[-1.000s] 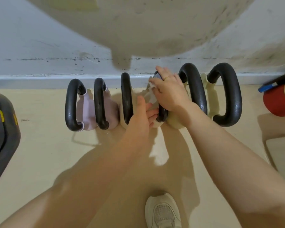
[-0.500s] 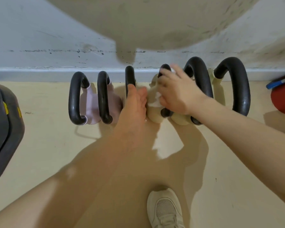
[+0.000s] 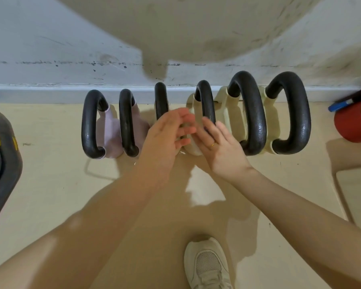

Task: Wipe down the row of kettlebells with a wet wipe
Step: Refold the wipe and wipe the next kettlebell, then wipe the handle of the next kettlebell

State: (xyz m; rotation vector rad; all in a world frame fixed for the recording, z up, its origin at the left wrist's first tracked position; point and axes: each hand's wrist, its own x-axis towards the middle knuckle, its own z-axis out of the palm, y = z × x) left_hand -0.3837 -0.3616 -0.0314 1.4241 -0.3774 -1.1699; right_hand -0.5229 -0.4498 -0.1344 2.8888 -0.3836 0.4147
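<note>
1. Beige flooring (image 3: 50, 195) is running up to a scuffed grey wall (image 3: 50, 38), and six kettlebells (image 3: 204, 101) are standing in a row along the skirting: two pink-bodied at the left, four cream-bodied to their right, all with black handles.
2. Half a second ago the right hand was wrapped over the fourth handle (image 3: 205, 97) with the white wipe pressed to it; now that hand is lifting off, and the handle is showing bare.
3. Both hands are meeting low, between the third and fourth bells. The left hand (image 3: 167, 134) is lying relaxed, fingers straight; the right hand (image 3: 217, 142) is also loose, fingers extended, gripping nothing I can make out.
4. The wet wipe is mostly hidden; only a small white scrap (image 3: 182, 152) is peeking out beneath the left fingers, at the foot of the fourth bell's body.
5. Judging by this, the fourth handle is probably finished, and the wipe is likely being regathered or passed between hands before the next bell.
</note>
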